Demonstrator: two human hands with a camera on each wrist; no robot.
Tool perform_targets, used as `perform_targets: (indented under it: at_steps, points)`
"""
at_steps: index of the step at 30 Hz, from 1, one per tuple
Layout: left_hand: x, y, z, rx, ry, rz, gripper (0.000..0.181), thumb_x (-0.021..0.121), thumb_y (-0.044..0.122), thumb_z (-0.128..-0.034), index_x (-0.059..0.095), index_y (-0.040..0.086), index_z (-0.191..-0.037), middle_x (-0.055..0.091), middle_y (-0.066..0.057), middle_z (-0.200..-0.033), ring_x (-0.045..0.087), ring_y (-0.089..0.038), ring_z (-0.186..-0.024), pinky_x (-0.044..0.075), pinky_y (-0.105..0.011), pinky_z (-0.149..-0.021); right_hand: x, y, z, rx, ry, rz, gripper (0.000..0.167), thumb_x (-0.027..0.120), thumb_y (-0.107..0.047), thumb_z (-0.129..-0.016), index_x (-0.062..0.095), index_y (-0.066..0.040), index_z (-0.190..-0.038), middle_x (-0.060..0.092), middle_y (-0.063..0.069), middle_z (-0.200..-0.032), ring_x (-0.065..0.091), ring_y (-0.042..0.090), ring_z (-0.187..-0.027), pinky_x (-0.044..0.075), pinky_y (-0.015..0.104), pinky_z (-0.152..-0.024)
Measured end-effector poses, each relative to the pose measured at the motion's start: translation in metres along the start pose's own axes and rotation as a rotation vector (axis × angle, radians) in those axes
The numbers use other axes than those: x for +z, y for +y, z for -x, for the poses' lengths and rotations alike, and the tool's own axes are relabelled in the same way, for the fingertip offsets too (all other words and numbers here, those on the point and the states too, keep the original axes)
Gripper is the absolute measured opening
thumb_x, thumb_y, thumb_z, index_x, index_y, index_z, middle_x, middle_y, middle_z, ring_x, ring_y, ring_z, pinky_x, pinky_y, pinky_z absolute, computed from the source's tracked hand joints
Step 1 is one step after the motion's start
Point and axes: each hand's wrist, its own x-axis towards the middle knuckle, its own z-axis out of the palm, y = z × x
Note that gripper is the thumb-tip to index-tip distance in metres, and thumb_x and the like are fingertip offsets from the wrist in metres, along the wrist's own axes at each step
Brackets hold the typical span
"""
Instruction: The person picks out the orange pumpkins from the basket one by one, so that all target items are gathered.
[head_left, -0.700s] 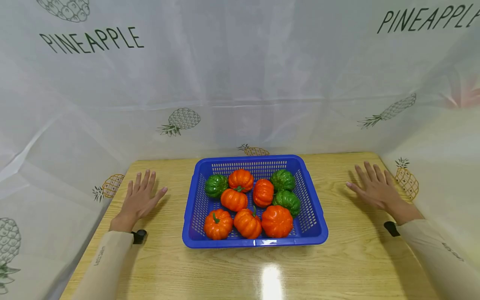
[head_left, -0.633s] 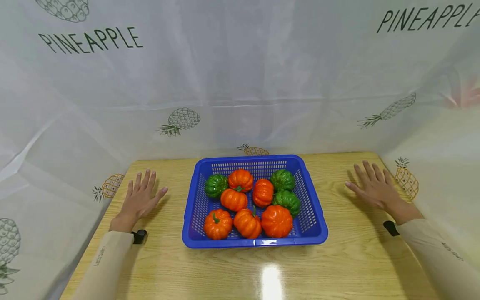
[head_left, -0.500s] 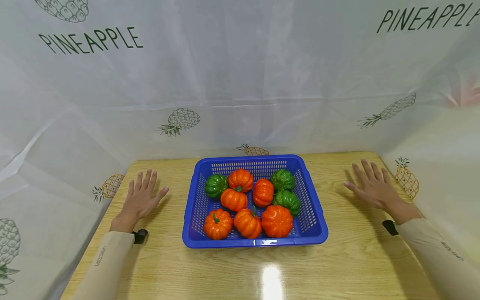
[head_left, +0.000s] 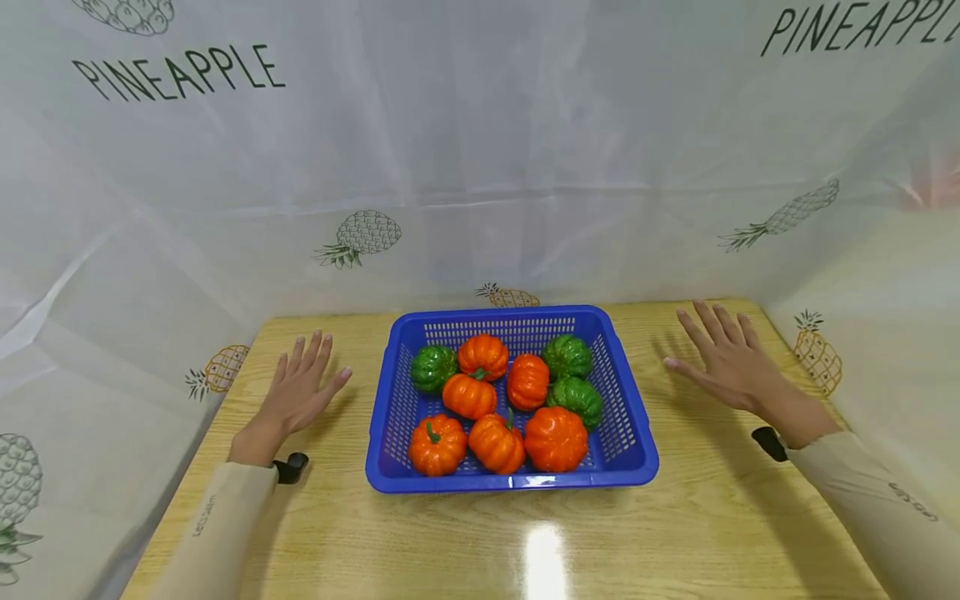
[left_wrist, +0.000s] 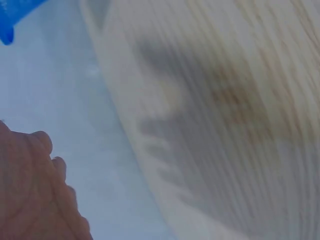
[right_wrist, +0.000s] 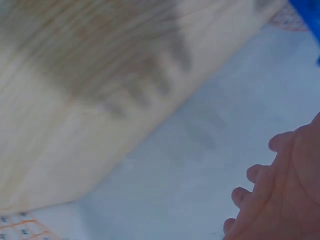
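Observation:
A blue perforated basket (head_left: pixel 512 483) holds several orange pumpkin-shaped pieces (head_left: pixel 556 439) and three green ones (head_left: pixel 567 357). My left hand (head_left: pixel 294 396), palm down with fingers spread, is to the left of the basket and holds nothing. On the basket's right side my right hand (head_left: pixel 733 367) has its fingers spread too, touching no object. Shadows of both hands fall on the wood in the wrist views, apart from the left palm (left_wrist: pixel 35 190) and the right palm (right_wrist: pixel 285 195).
The wooden table (head_left: pixel 420 542) carries the basket near its back edge. A pale sheet (head_left: pixel 510 125) printed with pineapples hangs behind the table and along both sides. Black wrist devices (head_left: pixel 291 468) are worn below each hand.
Both hands have moved inward toward the basket, the right one farther and also slightly toward the back. The head view has shifted a little; the pieces lie in the same arrangement.

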Motion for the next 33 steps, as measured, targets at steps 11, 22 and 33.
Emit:
perform_targets:
  at_steps: [11, 22, 33]
  points:
    - [-0.010, 0.035, 0.001, 0.069, -0.014, 0.116, 0.083, 0.038, 0.049, -0.1129, 0.001, 0.000, -0.168, -0.003, -0.025, -0.175, -0.009, -0.050, -0.159, -0.003, -0.071, -0.124, -0.019, -0.059, -0.008, -0.206, 0.062, 0.059, 0.088, 0.054, -0.060, -0.105, 0.023, -0.010, -0.170, 0.014, 0.022, -0.175, 0.011, 0.044, -0.161, -0.001, 0.061, -0.129]
    - [-0.012, 0.064, 0.010, 0.114, -0.120, 0.451, 0.077, 0.038, 0.040, -0.1150, -0.006, 0.009, -0.170, -0.007, -0.020, -0.176, -0.008, -0.047, -0.160, 0.000, -0.075, -0.122, -0.026, -0.116, -0.012, -0.404, 0.035, 0.130, 0.091, 0.051, -0.070, -0.102, 0.028, -0.012, -0.169, 0.018, 0.020, -0.175, 0.026, 0.048, -0.156, 0.004, 0.057, -0.131]
    - [-0.006, 0.078, 0.016, 0.058, -0.238, 0.689, 0.081, 0.050, 0.033, -0.1134, -0.001, 0.009, -0.171, 0.001, -0.020, -0.177, 0.012, -0.050, -0.159, 0.022, -0.072, -0.121, -0.021, -0.149, -0.010, -0.613, 0.040, 0.199, 0.088, 0.044, -0.071, -0.102, 0.036, -0.011, -0.165, 0.033, 0.021, -0.169, 0.036, 0.046, -0.152, 0.014, 0.055, -0.130]
